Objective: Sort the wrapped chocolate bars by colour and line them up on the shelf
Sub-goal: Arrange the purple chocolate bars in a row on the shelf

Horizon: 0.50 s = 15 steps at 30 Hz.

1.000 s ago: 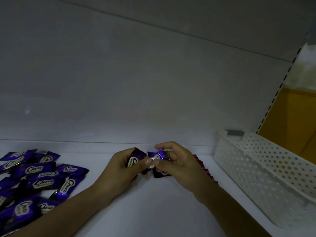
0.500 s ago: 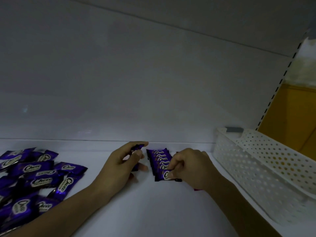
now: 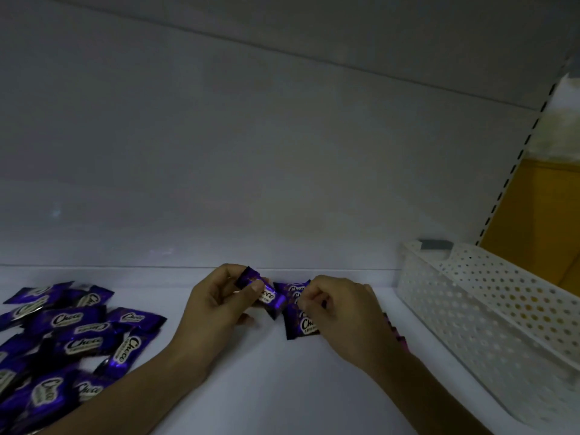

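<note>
My left hand (image 3: 216, 301) pinches a purple wrapped chocolate bar (image 3: 262, 291) just above the white shelf (image 3: 282, 387). To its right stands a short overlapping row of purple bars (image 3: 298, 323). My right hand (image 3: 337, 309) lies over that row with fingers curled at the top bars; whether they pinch one I cannot tell. A dark pink-edged row (image 3: 397, 334) peeks out behind my right wrist. A loose pile of purple bars (image 3: 69, 337) covers the shelf's left side.
A white perforated plastic basket (image 3: 489, 312) stands at the right end of the shelf. The grey back wall (image 3: 251, 183) rises right behind the rows. A slotted upright and a yellow surface lie beyond the basket.
My left hand has lifted its purple bar and brought it right, close to the row. My right hand has stayed on the row, fingers shifted to its top.
</note>
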Tool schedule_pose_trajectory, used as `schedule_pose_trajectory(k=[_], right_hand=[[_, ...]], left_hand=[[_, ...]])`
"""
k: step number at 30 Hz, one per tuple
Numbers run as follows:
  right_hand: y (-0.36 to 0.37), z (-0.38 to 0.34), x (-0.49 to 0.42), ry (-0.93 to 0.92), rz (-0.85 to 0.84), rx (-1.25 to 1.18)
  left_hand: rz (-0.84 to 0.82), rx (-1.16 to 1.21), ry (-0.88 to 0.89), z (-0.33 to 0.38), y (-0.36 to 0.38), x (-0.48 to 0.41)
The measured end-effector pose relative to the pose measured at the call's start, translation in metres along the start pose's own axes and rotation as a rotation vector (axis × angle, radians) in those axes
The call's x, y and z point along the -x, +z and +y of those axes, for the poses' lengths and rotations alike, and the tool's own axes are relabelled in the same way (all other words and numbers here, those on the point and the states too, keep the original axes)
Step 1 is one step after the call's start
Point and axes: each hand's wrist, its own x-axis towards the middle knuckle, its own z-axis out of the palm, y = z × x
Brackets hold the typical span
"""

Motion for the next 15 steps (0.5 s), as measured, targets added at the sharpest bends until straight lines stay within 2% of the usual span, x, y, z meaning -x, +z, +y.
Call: schedule_pose_trajectory(k=[2,4,6,11,15], right_hand=[[0.003,-0.008,0.001,0.061,0.010,-0.328],[0.007,-0.015,0.002,0.077,-0.056,-0.520],[0.010,-0.017,0.003,0.059,-0.093,-0.553],[0.010,-0.012,-0.001,0.142,-0.049,-0.652],[0.008,-0.011,0.001,0.050,-0.078,-0.596]], left_hand=[[0.004,0.053,-0.036,0.000,-0.001,-0.001],[-0.014,0.065,-0.057,0.000,-0.002,-0.001],[-0.036,0.068,-0.076,0.000,-0.002,-0.001],[-0.087,0.052,-0.106,0.000,-0.001,-0.002],[-0.133,-0.033,-0.064,-0.001,-0.002,0.000]])
